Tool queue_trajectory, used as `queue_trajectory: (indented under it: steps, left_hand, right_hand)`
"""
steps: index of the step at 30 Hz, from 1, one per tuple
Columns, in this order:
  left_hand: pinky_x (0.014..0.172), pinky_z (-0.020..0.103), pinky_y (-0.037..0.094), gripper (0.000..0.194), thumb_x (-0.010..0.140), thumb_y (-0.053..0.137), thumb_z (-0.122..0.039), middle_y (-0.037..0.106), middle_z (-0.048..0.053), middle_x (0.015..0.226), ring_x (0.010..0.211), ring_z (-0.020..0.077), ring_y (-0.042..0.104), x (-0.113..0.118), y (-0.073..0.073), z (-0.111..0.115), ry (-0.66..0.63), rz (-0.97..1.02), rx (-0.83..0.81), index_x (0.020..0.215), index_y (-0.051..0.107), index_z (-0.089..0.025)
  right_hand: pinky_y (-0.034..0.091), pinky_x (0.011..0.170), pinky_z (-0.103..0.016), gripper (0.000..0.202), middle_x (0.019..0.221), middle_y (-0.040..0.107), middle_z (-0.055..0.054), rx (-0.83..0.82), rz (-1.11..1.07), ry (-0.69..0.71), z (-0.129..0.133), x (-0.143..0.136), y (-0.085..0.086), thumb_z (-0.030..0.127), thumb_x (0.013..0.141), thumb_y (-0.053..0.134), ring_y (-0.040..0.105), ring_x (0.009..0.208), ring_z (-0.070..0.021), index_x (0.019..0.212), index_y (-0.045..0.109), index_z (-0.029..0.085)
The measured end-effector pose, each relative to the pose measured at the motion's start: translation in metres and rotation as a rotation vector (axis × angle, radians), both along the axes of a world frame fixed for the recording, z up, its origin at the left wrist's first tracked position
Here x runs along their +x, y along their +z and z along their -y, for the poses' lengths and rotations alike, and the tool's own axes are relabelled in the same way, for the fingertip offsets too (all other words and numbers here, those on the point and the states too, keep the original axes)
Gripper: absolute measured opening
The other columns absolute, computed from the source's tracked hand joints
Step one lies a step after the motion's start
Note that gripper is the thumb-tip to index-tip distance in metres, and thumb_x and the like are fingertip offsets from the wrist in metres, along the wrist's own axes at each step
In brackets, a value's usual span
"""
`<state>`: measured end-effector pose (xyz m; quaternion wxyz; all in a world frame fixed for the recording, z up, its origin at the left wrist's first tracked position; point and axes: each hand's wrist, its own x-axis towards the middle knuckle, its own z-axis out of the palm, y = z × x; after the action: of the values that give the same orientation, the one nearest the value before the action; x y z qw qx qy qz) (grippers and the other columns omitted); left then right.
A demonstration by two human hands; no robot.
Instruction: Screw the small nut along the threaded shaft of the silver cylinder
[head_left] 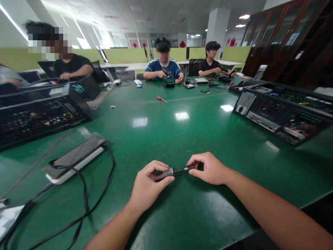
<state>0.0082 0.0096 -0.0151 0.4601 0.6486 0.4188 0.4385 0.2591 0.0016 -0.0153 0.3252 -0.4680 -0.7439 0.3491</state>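
Close to the table's near edge, my left hand (148, 180) is closed, fingers and thumb pinching a short grey metal cylinder (169, 172). A thin dark shaft (179, 171) runs out of the cylinder to the right. My right hand (205, 168) is closed too, its fingertips on a dark, ribbed, spring-like piece (191, 167) at the shaft's far end. Whether that piece is joined to the shaft or only slipped around it, I cannot tell. The parts lie about level, just above the green table (161, 139).
On the left, a phone (78, 152) lies on a white power strip (78, 170) with looping black cables (85, 194). Open computer cases stand left (39, 111) and right (281, 114). An orange-handled screwdriver (161, 99) lies mid-table. Several people sit across, one holding a power drill (167, 72).
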Motion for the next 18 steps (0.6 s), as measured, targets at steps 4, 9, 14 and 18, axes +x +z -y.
queue_trajectory:
  steps: [4, 9, 14, 18]
  left_hand:
    - [0.078, 0.031, 0.065, 0.022, 0.068, 0.087, -0.023, 0.068, 0.006, 0.092, 0.084, 0.0186, 0.07, -0.0001, 0.0011, 0.0004, 0.001, -0.005, -0.001, 0.079, 0.07, -0.015]
    - [0.078, 0.031, 0.065, 0.022, 0.068, 0.087, -0.024, 0.068, 0.006, 0.092, 0.083, 0.0184, 0.07, -0.0001, 0.0014, 0.0001, 0.008, -0.011, 0.01, 0.079, 0.07, -0.016]
    - [0.077, 0.031, 0.065, 0.021, 0.069, 0.086, -0.024, 0.068, 0.007, 0.092, 0.084, 0.0187, 0.07, -0.0006, 0.0006, -0.0002, 0.005, -0.021, 0.017, 0.08, 0.07, -0.016]
    - [0.078, 0.03, 0.065, 0.021, 0.069, 0.086, -0.024, 0.067, 0.007, 0.093, 0.085, 0.0187, 0.07, -0.0009, 0.0006, 0.0001, 0.001, -0.015, 0.016, 0.08, 0.07, -0.016]
  right_hand:
    - [0.051, 0.069, -0.027, 0.013, 0.079, 0.072, -0.003, 0.001, -0.001, -0.003, -0.0002, -0.0002, -0.0004, 0.02, 0.08, 0.07, 0.066, 0.071, -0.0155, 0.092, 0.074, 0.017]
    - [0.052, 0.069, -0.027, 0.012, 0.078, 0.072, -0.003, 0.011, 0.003, -0.008, -0.0006, 0.0005, -0.0004, 0.019, 0.08, 0.07, 0.067, 0.071, -0.0158, 0.091, 0.073, 0.017]
    - [0.052, 0.07, -0.028, 0.011, 0.079, 0.072, -0.003, 0.028, 0.012, -0.002, -0.0009, 0.0025, 0.0009, 0.018, 0.079, 0.07, 0.067, 0.071, -0.0161, 0.09, 0.073, 0.017]
    - [0.052, 0.07, -0.028, 0.011, 0.078, 0.073, -0.003, 0.043, 0.022, 0.0, -0.0005, 0.0034, 0.0019, 0.018, 0.079, 0.069, 0.067, 0.071, -0.016, 0.089, 0.072, 0.017]
